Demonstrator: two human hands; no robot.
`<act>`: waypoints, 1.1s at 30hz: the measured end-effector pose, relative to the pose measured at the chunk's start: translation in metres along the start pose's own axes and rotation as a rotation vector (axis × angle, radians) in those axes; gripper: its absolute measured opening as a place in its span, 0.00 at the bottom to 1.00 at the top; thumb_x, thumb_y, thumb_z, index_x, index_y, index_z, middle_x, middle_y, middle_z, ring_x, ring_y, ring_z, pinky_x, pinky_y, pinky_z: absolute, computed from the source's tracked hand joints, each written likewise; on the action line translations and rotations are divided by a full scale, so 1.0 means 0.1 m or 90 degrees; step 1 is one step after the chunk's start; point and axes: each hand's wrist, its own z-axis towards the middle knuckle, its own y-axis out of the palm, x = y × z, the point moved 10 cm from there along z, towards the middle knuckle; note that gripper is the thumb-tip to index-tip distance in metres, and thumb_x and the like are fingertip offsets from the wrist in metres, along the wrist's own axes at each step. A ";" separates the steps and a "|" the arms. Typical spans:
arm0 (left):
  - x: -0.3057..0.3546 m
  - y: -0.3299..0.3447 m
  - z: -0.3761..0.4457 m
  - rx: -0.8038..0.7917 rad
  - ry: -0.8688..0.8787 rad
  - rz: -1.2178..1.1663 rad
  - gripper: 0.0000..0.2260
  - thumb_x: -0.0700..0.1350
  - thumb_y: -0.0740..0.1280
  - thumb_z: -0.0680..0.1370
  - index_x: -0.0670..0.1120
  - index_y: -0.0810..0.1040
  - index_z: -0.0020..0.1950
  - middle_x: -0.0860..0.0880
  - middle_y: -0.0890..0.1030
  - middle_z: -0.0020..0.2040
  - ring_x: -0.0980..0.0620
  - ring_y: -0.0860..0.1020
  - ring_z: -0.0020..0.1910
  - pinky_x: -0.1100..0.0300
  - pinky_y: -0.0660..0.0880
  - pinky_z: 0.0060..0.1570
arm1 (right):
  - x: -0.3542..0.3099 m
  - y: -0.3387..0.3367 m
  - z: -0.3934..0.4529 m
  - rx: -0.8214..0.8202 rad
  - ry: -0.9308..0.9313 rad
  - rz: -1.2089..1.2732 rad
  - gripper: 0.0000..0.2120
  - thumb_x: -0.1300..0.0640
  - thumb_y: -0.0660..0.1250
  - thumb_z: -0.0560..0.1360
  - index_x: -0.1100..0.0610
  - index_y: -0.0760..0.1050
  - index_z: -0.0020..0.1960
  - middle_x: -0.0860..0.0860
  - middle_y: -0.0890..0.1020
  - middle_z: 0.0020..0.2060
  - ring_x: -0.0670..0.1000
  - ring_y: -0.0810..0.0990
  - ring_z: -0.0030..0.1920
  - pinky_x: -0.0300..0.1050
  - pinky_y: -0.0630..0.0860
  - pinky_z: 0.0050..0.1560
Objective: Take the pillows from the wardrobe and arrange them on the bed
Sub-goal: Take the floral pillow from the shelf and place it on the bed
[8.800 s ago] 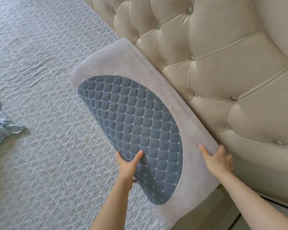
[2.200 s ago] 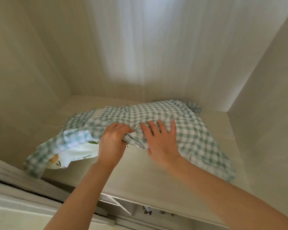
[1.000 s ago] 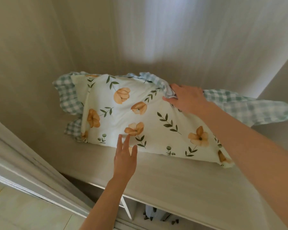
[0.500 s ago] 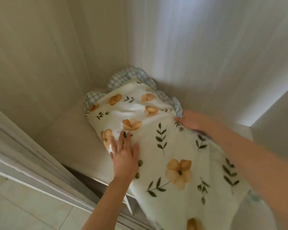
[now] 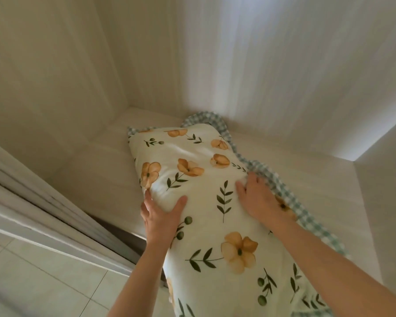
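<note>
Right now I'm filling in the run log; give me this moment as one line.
stage: pulling pillow from wardrobe | floral pillow: half off shelf | left hand: grips left edge | right hand: grips right edge

Home bedroom or closet area, seen looking into a built-in wardrobe (image 5: 272,65). Pale wood-grain panel walls on the left, far and right sides, with a matching shelf (image 5: 96,179) inside. Sliding-door track rails (image 5: 32,202) run along the near left edge. Light glossy floor tiles (image 5: 44,282) below at near left. A floral pillow (image 5: 204,202) with a green gingham border on the shelf fits domestic bedding storage.
</note>
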 end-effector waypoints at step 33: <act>0.62 -0.77 -2.84 0.265 0.379 0.133 0.36 0.65 0.73 0.67 0.65 0.65 0.73 0.59 0.70 0.66 0.59 0.65 0.65 0.58 0.62 0.63 | 0.67 -0.11 -2.13 0.122 -0.006 0.679 0.20 0.43 0.61 0.75 0.44 0.64 0.65 0.43 0.69 0.58 0.33 0.69 0.53 0.31 0.66 0.50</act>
